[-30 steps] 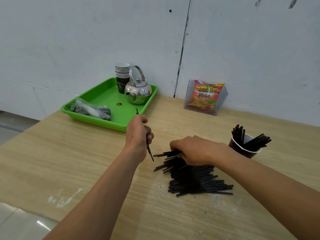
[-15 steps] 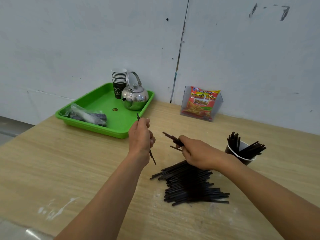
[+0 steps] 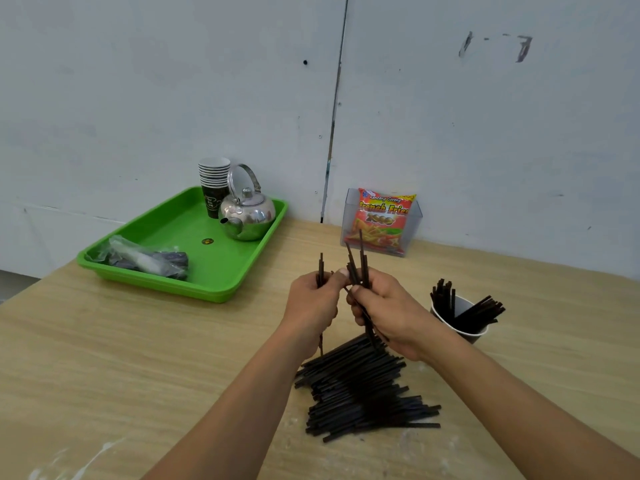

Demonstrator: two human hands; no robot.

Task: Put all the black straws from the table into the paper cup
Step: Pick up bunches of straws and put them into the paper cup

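Grips one thin black plastic straw (image 3: 321, 265) in left hand (image 3: 313, 301), pinches a small bundle (image 3: 361, 258) in right hand (image 3: 386, 308) above the table pile (image 3: 360, 386), near the dark paper cup (image 3: 462, 330); may slip if passed loosely.

Left grip (image 3: 313, 303) pinching one upright black straw (image 3: 321, 268), right grip (image 3: 388, 310) just beside it clutching a few straws (image 3: 361, 258), straw pile (image 3: 360, 386) near on the worktop (image 3: 138, 375), paper cup (image 3: 475, 336) holding straws at right, green tray (image 3: 156, 279) far left

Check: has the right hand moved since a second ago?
Yes. The right hand has lifted off the straw pile, carrying a few straws up beside the left hand.
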